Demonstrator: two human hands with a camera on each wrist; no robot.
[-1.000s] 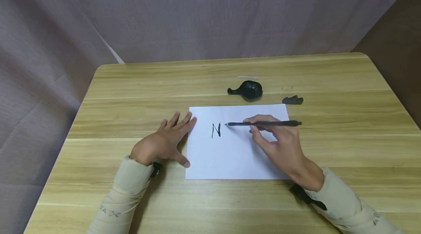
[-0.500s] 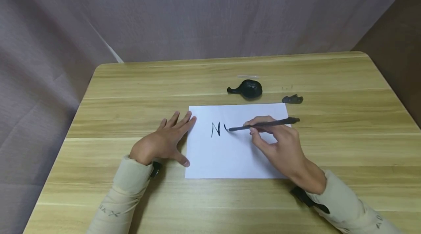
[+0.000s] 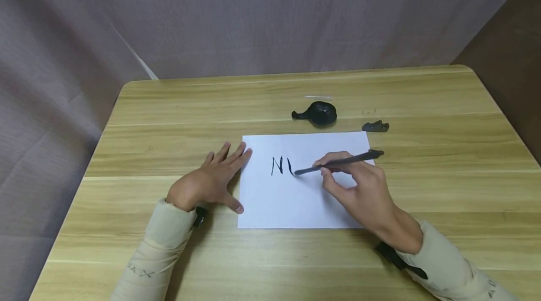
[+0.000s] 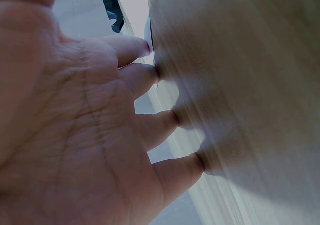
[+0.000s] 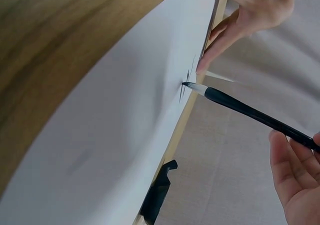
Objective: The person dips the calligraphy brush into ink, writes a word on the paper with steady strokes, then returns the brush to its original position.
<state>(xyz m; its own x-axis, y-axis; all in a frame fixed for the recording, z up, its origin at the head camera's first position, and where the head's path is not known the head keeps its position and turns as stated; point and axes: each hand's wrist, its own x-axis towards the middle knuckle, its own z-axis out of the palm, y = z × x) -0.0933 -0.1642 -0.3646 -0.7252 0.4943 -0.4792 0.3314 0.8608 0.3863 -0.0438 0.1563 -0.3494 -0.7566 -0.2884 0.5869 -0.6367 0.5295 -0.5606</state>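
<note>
My right hand (image 3: 367, 193) pinches a dark-handled writing brush (image 3: 351, 159) between thumb and fingers. In the right wrist view, the brush (image 5: 250, 113) has pale bristles with a black tip that meets the sheet. The white paper (image 3: 274, 207) carries a black N, with a curved stroke (image 3: 289, 165) to its right ending at the brush tip. My left hand (image 3: 207, 183) lies with fingers spread at the paper's left edge, thumb and fingertips reaching its border. The left wrist view shows the palm (image 4: 85, 120) raised, with the fingertips down on the table.
Behind the paper stands a black gourd-shaped dish (image 3: 322, 114) with a short curved stem. A thin clear stick (image 3: 319, 98) lies beyond it. To the right is a small dark notched piece (image 3: 375, 126). Grey curtains (image 3: 270, 19) hang behind the wooden table (image 3: 177, 118).
The right hand has drawn the brush tip down and slightly right, leaving a new curved stroke beside the N. The brush handle is more tilted. The left hand has stayed in place.
</note>
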